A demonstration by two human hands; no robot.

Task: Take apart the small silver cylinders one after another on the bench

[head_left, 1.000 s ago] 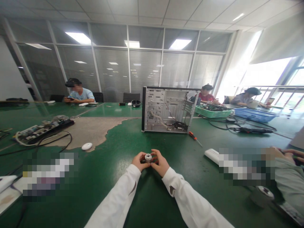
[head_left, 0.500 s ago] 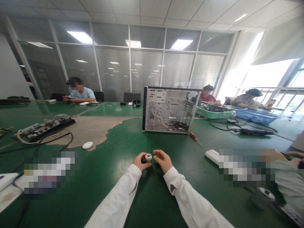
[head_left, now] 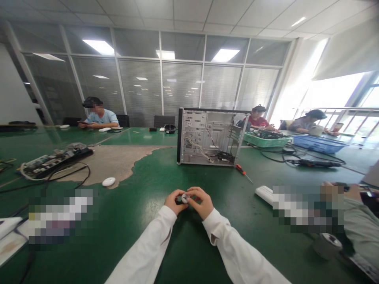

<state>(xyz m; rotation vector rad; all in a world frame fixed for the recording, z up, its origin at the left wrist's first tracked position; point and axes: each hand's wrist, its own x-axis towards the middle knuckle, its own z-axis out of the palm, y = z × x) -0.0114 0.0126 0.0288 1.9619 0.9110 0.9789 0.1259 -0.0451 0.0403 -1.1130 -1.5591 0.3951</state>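
Head view: right hand [head_left: 203, 202] has just closed back in on the small metal part [head_left: 184, 198], so both hands are on it. Left hand [head_left: 171, 202] grips its left side; right fingertips are at its right edge and top. Part tilts toward camera, over the green surface [head_left: 124, 213], nearer than the PC case [head_left: 194, 119] and screwdriver [head_left: 240, 169].

An office meeting room: glass partition [head_left: 182, 85] with blinds, ceiling panels [head_left: 189, 14], big shared table [head_left: 156, 169]

Long white sleeves [head_left: 148, 244] with cuffs seemingly slit open, dark gaps near both wrists.
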